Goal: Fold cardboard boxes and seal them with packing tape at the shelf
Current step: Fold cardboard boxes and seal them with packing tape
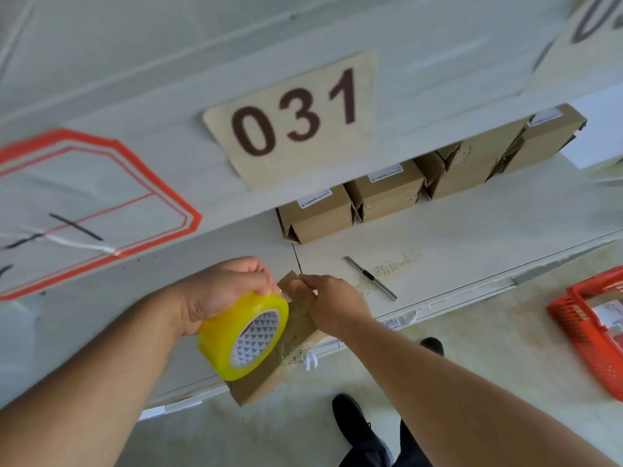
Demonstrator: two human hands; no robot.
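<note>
Your left grip (222, 291) curls around the yellow roll of packing tape (243, 335), fingers over its top edge and thumb side down, holding the roll tilted so its patterned white core faces you. Your right grip (332, 303) lies on the small cardboard box (293, 338), fingers fairly straight and pressed on its far end; whether the fingertips pinch the tape end there you cannot tell, as that spot is blurred. The roll touches the box's top, and a shiny strip of tape runs along the top toward your right fingers.

The box lies on the white shelf (455, 230), its near end overhanging the shelf's front edge. Just beyond your right grip a slim utility knife (371, 277) lies flat on the shelf, apart from the box. Farther back, against the rear of the shelf, a row of finished boxes (387, 193) stands side by side, several with white labels on top. Above them a tan sign (296, 116) reads 031. To the left hangs a white sheet with an orange outline (101, 210).

On the floor at right sits an orange plastic basket (586, 328). Below, your dark shoes (354, 426) stand on the pale floor.
</note>
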